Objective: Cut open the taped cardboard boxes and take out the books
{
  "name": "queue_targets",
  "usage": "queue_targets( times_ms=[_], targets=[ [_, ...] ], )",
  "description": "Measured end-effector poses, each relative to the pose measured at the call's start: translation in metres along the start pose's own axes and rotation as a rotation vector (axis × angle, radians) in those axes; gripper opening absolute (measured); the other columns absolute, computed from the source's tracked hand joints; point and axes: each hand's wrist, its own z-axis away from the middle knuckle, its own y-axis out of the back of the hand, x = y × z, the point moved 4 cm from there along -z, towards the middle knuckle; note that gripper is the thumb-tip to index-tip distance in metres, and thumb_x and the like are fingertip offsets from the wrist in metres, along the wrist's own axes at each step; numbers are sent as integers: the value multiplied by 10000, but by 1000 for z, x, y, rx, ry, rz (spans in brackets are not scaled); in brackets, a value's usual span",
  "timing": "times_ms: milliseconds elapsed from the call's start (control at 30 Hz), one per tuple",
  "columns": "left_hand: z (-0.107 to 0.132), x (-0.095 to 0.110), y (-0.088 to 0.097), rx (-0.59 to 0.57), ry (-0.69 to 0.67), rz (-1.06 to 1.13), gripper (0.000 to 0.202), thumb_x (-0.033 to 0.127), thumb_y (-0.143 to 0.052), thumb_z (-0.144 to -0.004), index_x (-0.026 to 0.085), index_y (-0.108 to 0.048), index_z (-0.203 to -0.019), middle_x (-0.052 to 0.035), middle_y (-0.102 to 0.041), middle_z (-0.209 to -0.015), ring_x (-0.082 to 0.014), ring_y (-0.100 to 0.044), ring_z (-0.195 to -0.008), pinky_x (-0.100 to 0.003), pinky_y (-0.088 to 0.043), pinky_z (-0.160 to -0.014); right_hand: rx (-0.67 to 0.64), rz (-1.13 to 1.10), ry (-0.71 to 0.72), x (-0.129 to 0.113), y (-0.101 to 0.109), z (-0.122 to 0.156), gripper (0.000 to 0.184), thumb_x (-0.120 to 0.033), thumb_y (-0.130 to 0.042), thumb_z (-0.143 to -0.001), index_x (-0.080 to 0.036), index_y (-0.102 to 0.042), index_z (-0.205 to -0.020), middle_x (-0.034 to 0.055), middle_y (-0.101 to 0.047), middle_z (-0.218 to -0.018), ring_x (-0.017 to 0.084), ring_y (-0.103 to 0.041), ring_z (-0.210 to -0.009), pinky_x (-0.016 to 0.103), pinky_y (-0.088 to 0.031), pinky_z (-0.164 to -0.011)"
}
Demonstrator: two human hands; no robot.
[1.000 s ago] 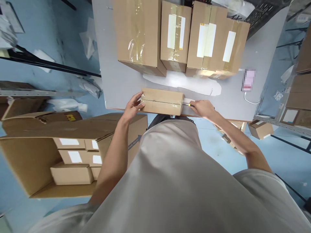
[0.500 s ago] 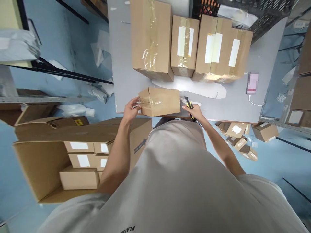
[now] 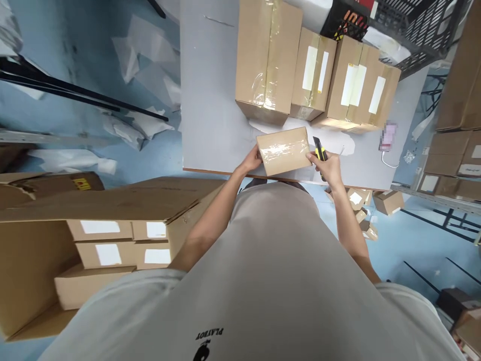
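Observation:
A small brown cardboard box (image 3: 284, 152) with shiny clear tape across its upper face is held slightly tilted at the table's front edge. My left hand (image 3: 253, 159) grips its left end, the fingers partly hidden behind the box. In my right hand (image 3: 328, 166) is a black and yellow utility knife (image 3: 319, 153), its tip pointing away from me. The thumb and a fingertip of that hand also touch the box's right end. Whether the blade is out I cannot tell.
Several taped cardboard boxes (image 3: 263, 55) line the back of the grey table (image 3: 210, 100), beside a black plastic crate (image 3: 432, 30). A phone (image 3: 388, 136) with a white cable lies right. Lower left, a large open carton (image 3: 30, 271) holds smaller boxes; more boxes (image 3: 389, 202) lie on the floor.
The small box has turned and now shows a different taped face. My right hand, with the knife, has come against its right end. The whole view has shifted.

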Motion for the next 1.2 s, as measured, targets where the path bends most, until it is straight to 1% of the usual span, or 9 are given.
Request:
queue_targets(
  times_ms=[100,167,267,367,467,633,733,900,1200],
  targets=[
    [-2,5,16,58,119,-13,474,369,-780,-798,163,-756,-1224,-172,-840,-1253,-322,-781,-1184,-566,-603,-1161,34,98,-26,-2,-3,0,635,-738,-814,-858,-131,-841,-1043,26,-731,-735,186,-641,-595,302,-525,-609],
    [3,22,35,133,80,-21,410,377,-731,-876,194,-783,-1238,-143,-820,-1369,-297,-761,-1265,-516,-577,-1209,70,185,-5,-6,-4,5,622,-726,-762,-924,-133,-833,-1096,65,-780,-824,220,-690,-684,317,-549,-680],
    [15,62,56,170,-27,2,396,478,-663,-1024,226,-804,-1294,-114,-816,-1379,-250,-784,-1174,-411,-630,-1095,158,360,56,-17,-4,22,572,-689,-647,-1037,-152,-797,-1164,135,-829,-1009,286,-749,-909,347,-568,-830],
    [23,101,59,139,-83,-44,386,500,-753,-1006,222,-822,-1265,-104,-821,-1330,-223,-782,-1060,-354,-651,-978,174,465,99,-32,-12,45,556,-637,-457,-1143,-172,-718,-1300,166,-824,-1118,318,-755,-1042,358,-555,-899],
    [23,122,51,102,-112,-90,337,413,-863,-910,214,-842,-1182,-82,-833,-1263,-217,-775,-991,-347,-663,-922,88,476,132,-42,-32,66,529,-565,-365,-1179,-178,-610,-1442,170,-820,-1175,323,-770,-1062,363,-559,-908],
    [18,122,44,84,-105,-74,295,365,-906,-867,206,-852,-1109,-67,-840,-1184,-211,-770,-938,-357,-682,-900,-126,469,233,-57,-74,93,462,-462,-370,-1185,-198,-644,-1447,178,-837,-1269,342,-800,-1148,383,-584,-969],
    [17,119,45,53,-106,-55,305,353,-921,-867,204,-858,-1127,-71,-833,-1180,-212,-772,-959,-366,-688,-930,-178,487,254,-65,-90,100,473,-425,-385,-1192,-200,-694,-1472,176,-835,-1350,335,-807,-1210,372,-595,-1012],
    [18,117,47,22,-122,-35,321,361,-909,-885,206,-861,-1161,-69,-822,-1194,-233,-778,-1019,-384,-697,-964,-172,520,215,-71,-102,100,543,-358,-426,-1195,-200,-595,-1686,161,-802,-1485,337,-798,-1320,396,-600,-1103],
    [16,120,47,14,-137,-46,282,334,-898,-883,197,-875,-1128,-72,-817,-1165,-221,-771,-967,-381,-702,-940,-186,573,175,-75,-108,100,552,-336,-449,-1199,-174,-580,-1710,171,-801,-1486,338,-797,-1341,382,-603,-1099]
  ],
)
